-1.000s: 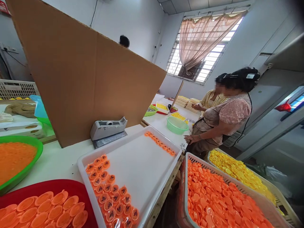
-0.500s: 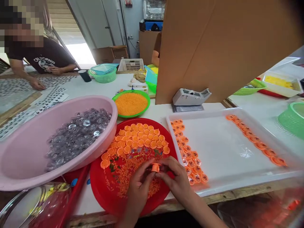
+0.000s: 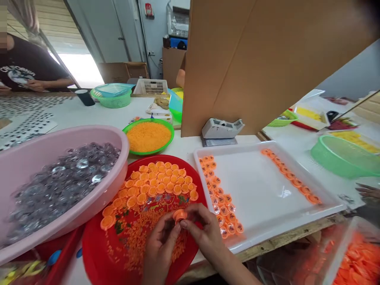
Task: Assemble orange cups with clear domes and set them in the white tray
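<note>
Orange piece (image 3: 179, 215), small and round with a flared rim, held over the near part of a red plate (image 3: 93, 259). The left hand (image 3: 158, 247) pinches it between thumb and finger; the right hand (image 3: 208, 235) grips its other side with thumb and fingertips, so both hands are closed on it. The underside is mostly hidden by the thumbs.

A light, even pinch from both sides looks best here, keeping the rim level and uncrushed. Working low over the plate makes sense, since loose orange grains (image 3: 141, 227) are scattered there (anything dropped should land among them). Similar pieces (image 3: 160, 178) crowd the plate's far half, so the wrists are better kept on the near side.

On the left, a pink basin (image 3: 18, 166) full of clear discs (image 3: 75, 170) overlaps the plate's edge in this view, leaving the left elbow little room. On the right, a raised-rim white tray (image 3: 246, 170) sits tight against the plate; whether they touch is unclear. Pieces fill its left side and line its right, with a broad bare middle between. Beyond stand a tape dispenser (image 3: 221, 130) and a cardboard screen (image 3: 231, 71). The table's wooden edge (image 3: 285, 235) runs just under the right forearm.
</note>
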A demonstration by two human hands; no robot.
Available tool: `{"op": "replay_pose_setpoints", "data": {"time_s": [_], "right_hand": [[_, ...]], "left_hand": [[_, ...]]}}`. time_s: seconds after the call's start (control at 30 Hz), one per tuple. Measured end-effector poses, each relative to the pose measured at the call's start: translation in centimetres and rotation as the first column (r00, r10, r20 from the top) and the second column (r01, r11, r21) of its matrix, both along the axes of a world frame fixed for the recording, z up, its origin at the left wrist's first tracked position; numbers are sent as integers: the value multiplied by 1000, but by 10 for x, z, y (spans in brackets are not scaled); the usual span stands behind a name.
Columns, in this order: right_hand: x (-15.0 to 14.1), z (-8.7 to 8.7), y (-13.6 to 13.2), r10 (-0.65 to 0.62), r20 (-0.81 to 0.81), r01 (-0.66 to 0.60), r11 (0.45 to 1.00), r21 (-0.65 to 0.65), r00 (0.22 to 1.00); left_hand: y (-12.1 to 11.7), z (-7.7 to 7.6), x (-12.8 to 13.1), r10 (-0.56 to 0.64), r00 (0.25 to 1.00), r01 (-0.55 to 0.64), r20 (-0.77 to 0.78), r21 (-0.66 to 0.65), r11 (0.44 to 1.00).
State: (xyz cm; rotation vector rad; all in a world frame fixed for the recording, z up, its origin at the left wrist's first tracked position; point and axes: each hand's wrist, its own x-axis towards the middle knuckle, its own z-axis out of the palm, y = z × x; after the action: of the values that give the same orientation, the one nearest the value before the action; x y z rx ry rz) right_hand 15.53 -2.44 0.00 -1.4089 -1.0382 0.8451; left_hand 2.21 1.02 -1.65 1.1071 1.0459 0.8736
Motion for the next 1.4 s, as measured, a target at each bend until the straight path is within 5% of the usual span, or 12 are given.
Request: {"op": "replay_pose_setpoints", "data": {"time_s": [0.2,0.37,0.53,0.7,0.8,0.9,0.97,1.03,1.13,1.4], "right_hand": [[27,3,4,24,-101,-30,998,-63,995],[139,4,31,-261,44,263,930,-256,964],[203,-14,63,-262,203,319,885,-339,943],[189,-16,73,-160,395,305,890,-340,905],[163,-6,70,-81,474,256,913,-318,877],[118,2,68,170,511,-15,956,-294,843],[85,2,72,372,588,-254,927,-276,718],[59,-2,81,456,687,-350,887,-302,565],[42,-12,99,486,745,-321,871,-371,457],[27,-21,95,530,698,-379,844,-380,481]], "left_hand": [[4,-6,4,-138,990,138,6,-6,990],[7,-11,8,-291,946,296,-143,16,955],[11,-29,-2,-229,955,223,-190,-53,973],[17,-33,-15,-193,946,193,-259,-26,981],[27,-31,-16,-130,901,197,-414,123,973],[42,-28,-11,-4,838,217,-545,327,920],[50,-27,-7,23,835,217,-550,368,904],[54,-27,-7,7,851,216,-525,361,907],[50,-29,-16,-24,873,208,-486,328,922],[28,-38,-48,-8,953,41,-303,101,994]]}}
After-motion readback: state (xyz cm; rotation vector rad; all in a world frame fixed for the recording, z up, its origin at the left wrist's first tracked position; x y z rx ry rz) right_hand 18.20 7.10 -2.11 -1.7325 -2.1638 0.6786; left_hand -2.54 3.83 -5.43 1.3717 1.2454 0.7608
